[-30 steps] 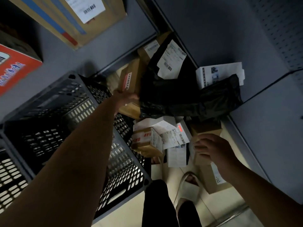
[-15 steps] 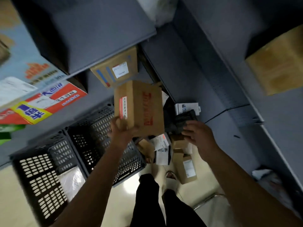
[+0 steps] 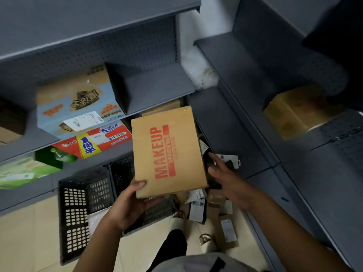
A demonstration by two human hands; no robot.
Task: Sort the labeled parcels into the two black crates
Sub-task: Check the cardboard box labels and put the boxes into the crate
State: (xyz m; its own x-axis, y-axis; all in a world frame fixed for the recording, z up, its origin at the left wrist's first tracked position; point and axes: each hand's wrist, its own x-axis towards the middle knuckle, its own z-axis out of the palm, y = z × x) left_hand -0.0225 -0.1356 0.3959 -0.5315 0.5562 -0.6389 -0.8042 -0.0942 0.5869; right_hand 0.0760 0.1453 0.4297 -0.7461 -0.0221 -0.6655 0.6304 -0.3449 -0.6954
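A brown cardboard parcel (image 3: 169, 152) printed MAKEUP in red is held up in front of me. My left hand (image 3: 129, 205) grips its near left corner from below, thumb on the top face. My right hand (image 3: 229, 181) hovers just off the parcel's right edge with fingers spread and holds nothing. Two black slatted crates stand side by side on the floor below: the left crate (image 3: 78, 213) and the right crate (image 3: 157, 213), mostly hidden behind the parcel and my left arm. A heap of labeled parcels (image 3: 208, 205) lies on the floor at the right.
Grey metal shelving (image 3: 153, 89) runs along the left and the right (image 3: 245, 118), meeting in a corner. Printed cartons (image 3: 78, 112) fill the left shelves; a brown carton (image 3: 294, 114) sits on a right shelf. My legs and sandaled feet (image 3: 206, 240) stand on the tan floor.
My left hand has lifted the MAKEUP parcel out of the floor pile and raised it toward me, turning its printed face up. My right hand moved up beside it. The view rose.
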